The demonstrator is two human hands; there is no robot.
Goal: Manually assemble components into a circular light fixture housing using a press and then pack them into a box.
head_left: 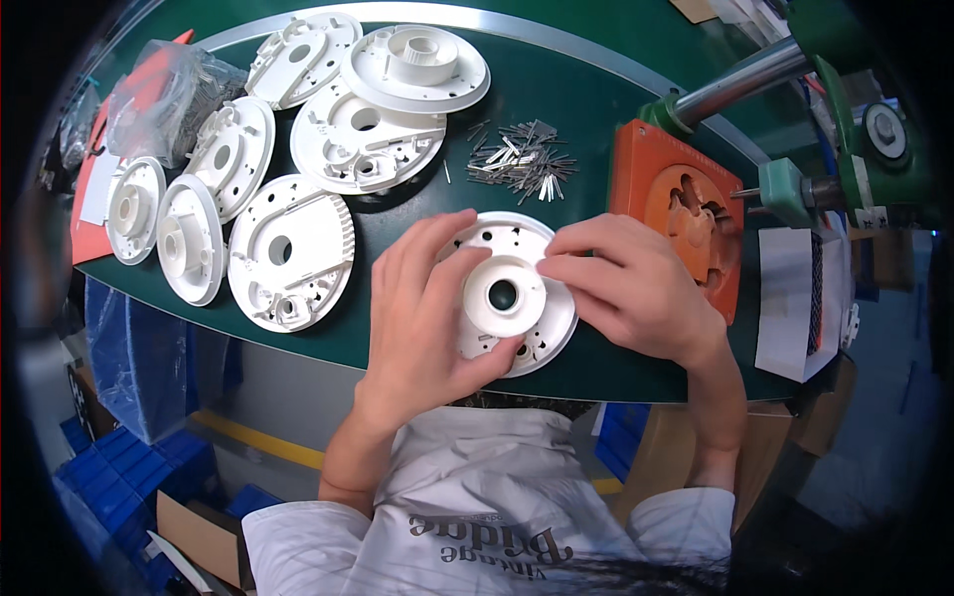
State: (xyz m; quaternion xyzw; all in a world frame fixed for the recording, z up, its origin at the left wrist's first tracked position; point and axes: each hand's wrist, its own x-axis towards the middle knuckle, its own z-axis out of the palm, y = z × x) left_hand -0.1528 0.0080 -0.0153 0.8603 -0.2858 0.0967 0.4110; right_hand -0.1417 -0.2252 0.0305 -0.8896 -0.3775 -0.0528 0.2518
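Note:
A round white plastic disc part [552, 323] with a raised central hub [479, 300] and small holes lies in front of me at the table's near edge. My left hand [415, 313] grips it from the left, fingers over the far side and thumb at the near side of the hub. On the right, the fingers of my right hand [636, 288] are pinched together at the disc's surface beside the hub. Whatever they hold is too small or hidden to see. Just beyond the disc is a loose pile of thin metal pins [522, 161].
Several similar white disc parts [291, 253] lie at the left and back left, some overlapping. Behind them sits a clear plastic bag [169, 104] of metal pieces. At right stand an orange fixture block [636, 164], a green press [845, 119] and a white open box [785, 303].

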